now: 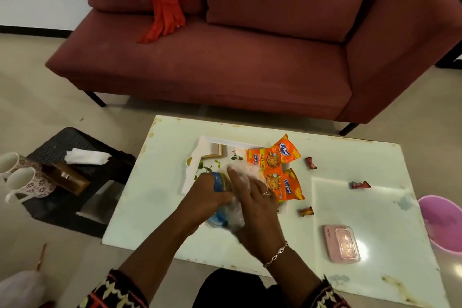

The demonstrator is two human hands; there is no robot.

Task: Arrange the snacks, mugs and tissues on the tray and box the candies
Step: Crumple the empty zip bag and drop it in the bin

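Table [362,207]: snack packets [277,170] on tray [200,155]

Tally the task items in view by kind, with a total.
Orange snack packets: 2, on the tray
Clear snack bag: 1, under both hands
Wrapped candies: 3, loose on the table
Mugs: 2, on the side stool
Tissues: 1 bundle
Pink box: 1
Total: 10

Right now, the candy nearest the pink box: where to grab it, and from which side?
Pinch the candy across its plump middle, coming straight down from above. It lies flat on the bare table, apart from the snack packets and the pink box, so fingers have room either side. The twisted wrapper ends look thin and would likely slip.
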